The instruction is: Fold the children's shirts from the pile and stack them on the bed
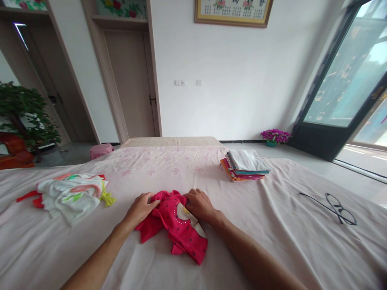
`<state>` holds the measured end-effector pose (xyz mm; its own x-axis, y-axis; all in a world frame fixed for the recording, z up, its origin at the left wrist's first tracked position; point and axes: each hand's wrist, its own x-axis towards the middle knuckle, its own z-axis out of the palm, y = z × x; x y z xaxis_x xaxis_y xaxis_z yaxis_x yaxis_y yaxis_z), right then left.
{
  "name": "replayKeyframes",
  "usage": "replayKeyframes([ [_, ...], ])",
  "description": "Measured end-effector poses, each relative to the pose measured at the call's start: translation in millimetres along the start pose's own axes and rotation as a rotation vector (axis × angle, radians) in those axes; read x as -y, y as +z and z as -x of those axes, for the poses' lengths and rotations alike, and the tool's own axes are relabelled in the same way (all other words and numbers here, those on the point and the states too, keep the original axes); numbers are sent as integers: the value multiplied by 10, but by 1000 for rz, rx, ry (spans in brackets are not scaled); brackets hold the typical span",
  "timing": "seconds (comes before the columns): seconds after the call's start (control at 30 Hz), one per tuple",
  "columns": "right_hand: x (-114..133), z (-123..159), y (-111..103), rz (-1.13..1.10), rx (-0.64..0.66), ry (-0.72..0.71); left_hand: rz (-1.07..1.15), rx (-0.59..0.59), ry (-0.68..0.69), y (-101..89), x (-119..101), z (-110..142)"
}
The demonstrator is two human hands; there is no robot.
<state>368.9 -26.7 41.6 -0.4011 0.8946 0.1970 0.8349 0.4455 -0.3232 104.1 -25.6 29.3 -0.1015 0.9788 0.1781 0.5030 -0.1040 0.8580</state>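
A crumpled red garment (pixel 178 225) with dark dots and a white and yellow print lies on the bed sheet in front of me. My left hand (pixel 143 207) grips its upper left edge, thumb over the cloth. At the upper right edge, my right hand (pixel 199 203) is closed on the same cloth, its fingertips partly hidden. Loose white clothes (pixel 71 195) with red, green and yellow parts lie in a heap to the left. Beyond my right hand stands a stack of folded clothes (pixel 246 163), a white one on top.
Black-framed glasses (pixel 340 211) rest on the sheet (pixel 256 249) at the right. Past the bed are a pink stool (pixel 101 150), a pot of purple flowers (pixel 275 136), a leafy plant (pixel 27 112) and a closed door (pixel 130 80).
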Motion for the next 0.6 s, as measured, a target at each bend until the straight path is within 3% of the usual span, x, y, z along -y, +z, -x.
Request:
replayKeyframes([
  [0.13, 10, -31, 93, -148, 34, -36, 180, 66, 52, 108, -71, 86],
  [0.27, -32, -59, 65, -773, -10, 79, 441, -99, 94, 16, -228, 81],
  [0.33, -78, -76, -63, -1152, -97, 150, 586, -193, 82, -92, -284, 38],
  [0.43, -197, -97, -366, -1501, -287, 173, 753, -229, 83, -250, -324, -34],
  [0.53, -370, -98, -642, -1650, -461, 140, 777, -254, 107, -316, -302, -81],
  [0.6, -488, -87, -719, -1624, -477, 166, 794, -252, 96, -307, -241, -101],
])
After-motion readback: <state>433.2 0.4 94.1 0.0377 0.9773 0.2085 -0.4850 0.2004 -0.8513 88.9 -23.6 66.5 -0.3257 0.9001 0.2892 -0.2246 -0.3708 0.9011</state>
